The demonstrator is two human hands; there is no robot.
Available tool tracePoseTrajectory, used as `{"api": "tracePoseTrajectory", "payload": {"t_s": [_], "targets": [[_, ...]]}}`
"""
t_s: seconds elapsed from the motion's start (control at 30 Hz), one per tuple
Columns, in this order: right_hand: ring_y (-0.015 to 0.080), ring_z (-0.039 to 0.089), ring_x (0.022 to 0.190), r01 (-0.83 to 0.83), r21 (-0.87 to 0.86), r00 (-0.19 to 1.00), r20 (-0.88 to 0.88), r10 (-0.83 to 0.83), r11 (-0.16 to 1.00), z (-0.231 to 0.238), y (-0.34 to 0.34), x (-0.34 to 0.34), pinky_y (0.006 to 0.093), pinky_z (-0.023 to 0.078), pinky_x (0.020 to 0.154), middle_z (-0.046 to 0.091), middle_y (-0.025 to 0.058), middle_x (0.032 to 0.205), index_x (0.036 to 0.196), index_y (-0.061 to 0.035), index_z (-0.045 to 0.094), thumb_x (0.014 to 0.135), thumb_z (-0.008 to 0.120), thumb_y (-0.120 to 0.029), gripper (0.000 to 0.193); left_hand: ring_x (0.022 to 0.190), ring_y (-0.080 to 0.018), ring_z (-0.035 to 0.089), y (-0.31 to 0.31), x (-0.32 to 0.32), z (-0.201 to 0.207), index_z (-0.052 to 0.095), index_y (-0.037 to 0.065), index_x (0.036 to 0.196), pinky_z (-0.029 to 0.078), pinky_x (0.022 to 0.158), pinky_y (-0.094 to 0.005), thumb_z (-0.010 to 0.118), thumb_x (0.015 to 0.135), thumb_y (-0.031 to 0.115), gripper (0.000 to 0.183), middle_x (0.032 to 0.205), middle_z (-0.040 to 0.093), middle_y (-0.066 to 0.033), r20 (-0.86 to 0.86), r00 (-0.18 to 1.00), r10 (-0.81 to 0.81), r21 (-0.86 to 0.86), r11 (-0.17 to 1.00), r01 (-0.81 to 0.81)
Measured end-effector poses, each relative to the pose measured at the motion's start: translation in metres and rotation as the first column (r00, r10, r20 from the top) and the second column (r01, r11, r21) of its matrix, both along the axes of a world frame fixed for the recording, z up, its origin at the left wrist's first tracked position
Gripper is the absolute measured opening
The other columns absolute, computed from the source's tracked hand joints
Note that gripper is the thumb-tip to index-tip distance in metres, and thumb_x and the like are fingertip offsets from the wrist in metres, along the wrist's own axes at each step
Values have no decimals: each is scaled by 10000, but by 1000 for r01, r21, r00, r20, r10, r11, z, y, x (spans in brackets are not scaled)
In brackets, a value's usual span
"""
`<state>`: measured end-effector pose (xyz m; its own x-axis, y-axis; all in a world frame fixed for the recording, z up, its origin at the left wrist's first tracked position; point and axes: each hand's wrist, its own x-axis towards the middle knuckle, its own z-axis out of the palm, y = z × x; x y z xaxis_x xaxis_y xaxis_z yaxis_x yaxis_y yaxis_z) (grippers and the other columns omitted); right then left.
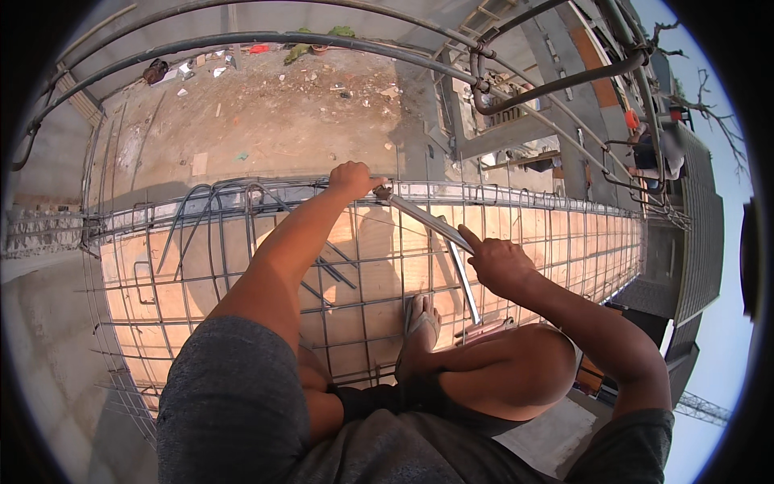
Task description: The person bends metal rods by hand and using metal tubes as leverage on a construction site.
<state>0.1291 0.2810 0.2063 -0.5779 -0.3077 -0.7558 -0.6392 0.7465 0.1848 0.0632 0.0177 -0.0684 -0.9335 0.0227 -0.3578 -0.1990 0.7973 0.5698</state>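
Note:
A grid of rebar [363, 281] stretches across a pale plywood panel [516, 230] in front of me. My left hand [352, 181] is closed over the rebar along the far edge, its thumb stretched right toward the head of a long silvery metal tool [427, 216]. The tool slants down to the right, and its head meets the far-edge bars. My right hand [501, 264] grips its near end, index finger pointing along it. Below that hand, a second thin silvery bar [463, 282] slants down toward my foot; whether it joins the tool I cannot tell.
Bent lengths of rebar [211, 230] lie over the grid's left part. My sandalled foot [422, 323] rests among the bars. Curved scaffold pipes [282, 38] cross beyond, above littered dirt ground [266, 121] far below. A person [657, 153] is at the far right.

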Motion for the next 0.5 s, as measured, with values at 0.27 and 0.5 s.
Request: {"api": "tracePoseTrajectory", "payload": {"t_s": [0.27, 0.5], "targets": [[366, 666, 979, 88, -92, 995, -34, -92, 992, -10, 10, 16, 495, 526, 851, 668, 205, 1012, 1559, -135, 229, 973, 575, -210, 685, 952, -363, 698, 2, 5, 6, 749, 42, 910, 560, 814, -469, 620, 839, 688, 662, 968, 721, -192, -51, 998, -29, -30, 999, 28], [367, 669, 979, 116, -83, 992, -46, -120, 990, -10, 12, 23, 488, 531, 850, 668, 210, 1042, 1561, -140, 250, 972, 553, -204, 665, 982, -359, 695, -2, -2, 6, 742, 32, 956, 559, 837, -468, 615, 861, 656, 644, 995, 720, -197, 8, 999, -36, -44, 998, 37]]}}
